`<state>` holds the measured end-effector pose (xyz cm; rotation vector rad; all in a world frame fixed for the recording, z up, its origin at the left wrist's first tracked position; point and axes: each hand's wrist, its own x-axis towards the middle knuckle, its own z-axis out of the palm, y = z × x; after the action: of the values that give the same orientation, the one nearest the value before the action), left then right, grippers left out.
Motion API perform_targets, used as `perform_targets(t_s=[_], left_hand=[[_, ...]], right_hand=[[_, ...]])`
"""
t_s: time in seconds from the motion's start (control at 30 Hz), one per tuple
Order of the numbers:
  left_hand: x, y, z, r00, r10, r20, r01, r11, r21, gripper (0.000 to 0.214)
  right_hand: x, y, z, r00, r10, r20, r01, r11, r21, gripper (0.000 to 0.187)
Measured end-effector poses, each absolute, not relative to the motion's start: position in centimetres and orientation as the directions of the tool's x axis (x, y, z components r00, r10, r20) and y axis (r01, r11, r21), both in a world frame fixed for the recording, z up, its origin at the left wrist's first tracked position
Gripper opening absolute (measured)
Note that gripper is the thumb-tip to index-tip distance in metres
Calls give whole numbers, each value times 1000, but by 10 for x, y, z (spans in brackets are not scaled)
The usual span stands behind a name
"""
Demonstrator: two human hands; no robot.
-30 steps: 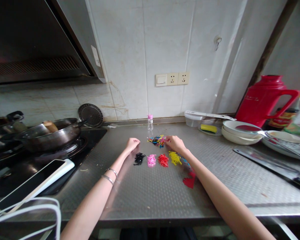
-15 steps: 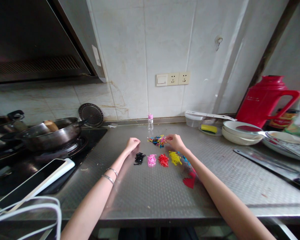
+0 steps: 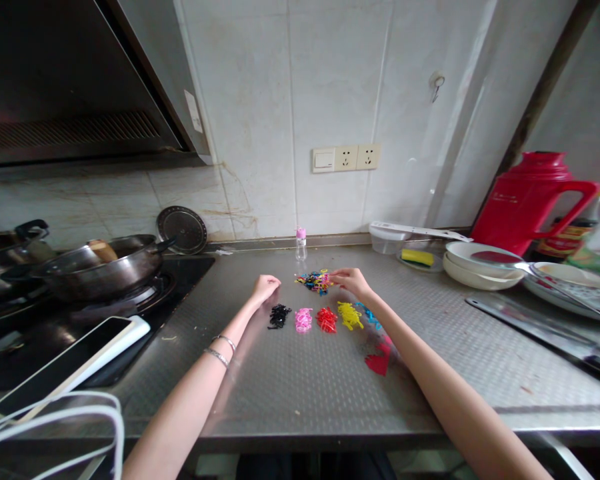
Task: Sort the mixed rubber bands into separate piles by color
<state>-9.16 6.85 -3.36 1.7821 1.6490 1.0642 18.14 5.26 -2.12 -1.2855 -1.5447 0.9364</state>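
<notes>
My right hand [image 3: 353,281] fingers pinch at the mixed pile [image 3: 316,281]; my left hand [image 3: 265,288] rests curled shut on the table [image 3: 300,387], beside the black pile [image 3: 279,315].

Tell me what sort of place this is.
Most likely a home kitchen. A pan sits on a stove under a range hood, and bowls and a red flask stand on the steel counter, where the right hand touches small coloured bands.
</notes>
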Motion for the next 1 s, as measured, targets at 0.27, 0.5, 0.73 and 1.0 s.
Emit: perform_targets(t_s=[0.27,0.5,0.73,1.0], left_hand=[[-91,71,-35,-33,981,193,589,-137,796,18],[-91,69,-33,-34,980,196,595,-138,792,18],[-91,70,-35,-37,979,202,595,-141,791,18],[-92,74,-38,-27,977,214,606,-154,780,19]], right_hand=[[177,45,-13,-36,995,92,160,97,-982,25],[176,44,-13,-29,997,67,151,70,-986,28],[161,35,-6,-296,930,218,320,311,-895,25],[132,8,-3,-664,712,229,436,617,-656,18]])
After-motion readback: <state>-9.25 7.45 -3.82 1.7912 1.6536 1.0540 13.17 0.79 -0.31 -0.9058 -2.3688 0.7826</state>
